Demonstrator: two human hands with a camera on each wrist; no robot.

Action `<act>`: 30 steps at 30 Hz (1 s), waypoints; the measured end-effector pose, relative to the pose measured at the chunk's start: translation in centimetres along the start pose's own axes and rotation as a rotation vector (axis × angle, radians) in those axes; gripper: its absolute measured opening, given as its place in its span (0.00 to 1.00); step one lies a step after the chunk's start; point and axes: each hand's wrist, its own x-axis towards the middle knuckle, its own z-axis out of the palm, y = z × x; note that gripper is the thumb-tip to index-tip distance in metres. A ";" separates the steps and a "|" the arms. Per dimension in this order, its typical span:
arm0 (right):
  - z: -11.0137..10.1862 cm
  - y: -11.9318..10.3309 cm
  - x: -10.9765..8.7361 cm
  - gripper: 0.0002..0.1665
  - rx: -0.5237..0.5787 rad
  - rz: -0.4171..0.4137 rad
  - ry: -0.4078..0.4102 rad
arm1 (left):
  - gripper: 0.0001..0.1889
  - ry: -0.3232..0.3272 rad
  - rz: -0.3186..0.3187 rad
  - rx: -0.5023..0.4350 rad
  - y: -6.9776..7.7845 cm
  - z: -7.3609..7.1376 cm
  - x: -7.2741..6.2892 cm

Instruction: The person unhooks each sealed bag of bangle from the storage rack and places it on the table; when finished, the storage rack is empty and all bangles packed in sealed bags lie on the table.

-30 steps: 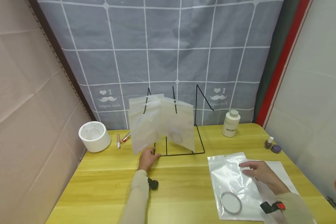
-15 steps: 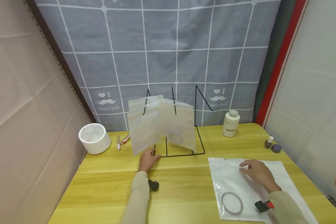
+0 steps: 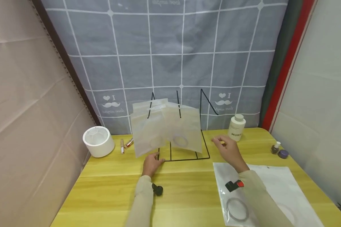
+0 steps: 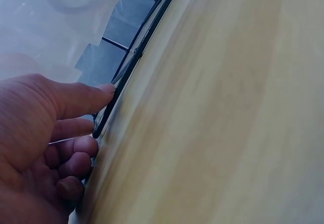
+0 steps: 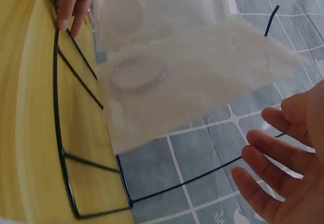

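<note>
Black rack (image 3: 187, 159) pinched by left fingers (image 4: 76, 127); pouches (image 3: 184, 126) hang on 2 prongs (image 5: 272, 21); right fingers (image 5: 277, 150) loosely spread near bottle (image 3: 236, 127).

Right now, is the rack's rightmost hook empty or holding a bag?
Empty: the rightmost hook is bare, while bags hang farther left.

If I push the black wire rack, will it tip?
The wire rack probably feels light, since it's thin wire. It might slide before tipping, because its base lies flat. Its hanging bags look thin, so they'd likely swing.
</note>
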 end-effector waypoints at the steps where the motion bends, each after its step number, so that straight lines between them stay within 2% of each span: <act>1: 0.6 -0.3 0.5 0.11 0.034 -0.032 0.008 | 0.28 0.002 0.000 -0.001 0.0 0.0 -0.1; 6: 3.0 -1.7 2.3 0.14 0.149 -0.146 0.056 | 0.27 -0.004 0.003 -0.015 0.1 0.2 -0.4; 12: 3.9 -4.3 2.8 0.13 0.192 -0.142 0.130 | 0.27 -0.008 0.008 -0.019 0.0 0.5 -0.7; 17: 3.3 -7.3 2.9 0.15 0.188 -0.118 0.084 | 0.27 -0.006 0.002 -0.022 0.0 0.4 -0.9; 30: 3.3 -8.7 4.8 0.18 0.244 -0.076 -0.019 | 0.27 -0.013 -0.012 0.006 0.3 -0.5 -1.2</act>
